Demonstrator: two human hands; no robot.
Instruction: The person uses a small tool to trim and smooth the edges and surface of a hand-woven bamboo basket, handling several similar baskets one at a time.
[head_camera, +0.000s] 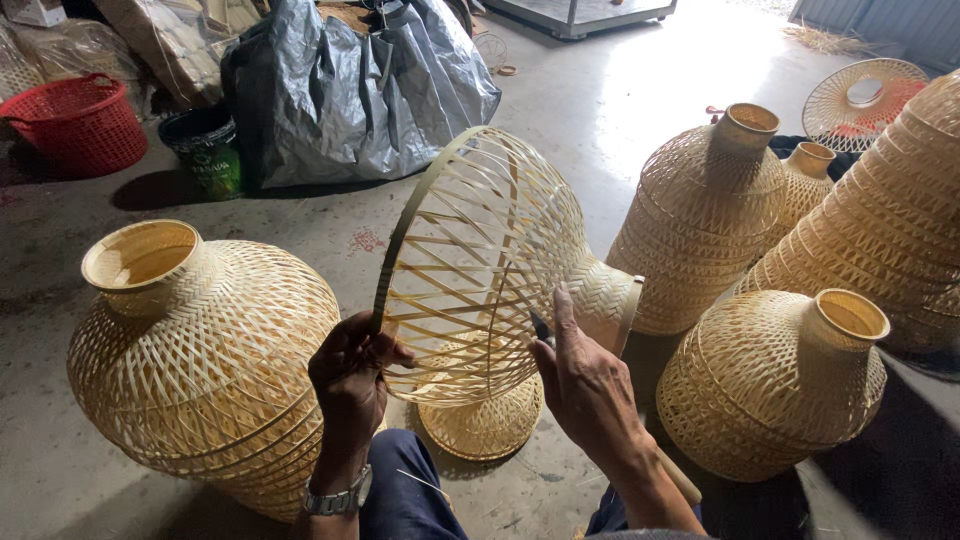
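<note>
Knees in dark trousers (405, 500) sit lowest in view, directly below the woven bamboo shade (480, 265), the landmark for all positions given. Left hand (348, 375), with a wristwatch (338, 498), is clenched on the shade's open hoop rim at its lower left edge. Right hand (588, 385) lies against the shade's right flank beside the narrow neck, fingers curled around a thin dark tool (541, 327); how firmly it is gripped cannot be told. Shade is tilted, mouth facing left and toward the viewer, apparently resting on a smaller woven piece (485, 425) beneath it. Left of the shade stands a finished bulbous lamp form (195, 360), just beside the left hand. Right of the shade, four similar forms (770, 380) crowd together, nearly touching. Beyond the shade: a grey plastic sack (350, 95), a dark bucket (203, 148), and a red basket (78, 122). Bare concrete floor (620, 110) lies open beyond the shade's upper right.
</note>
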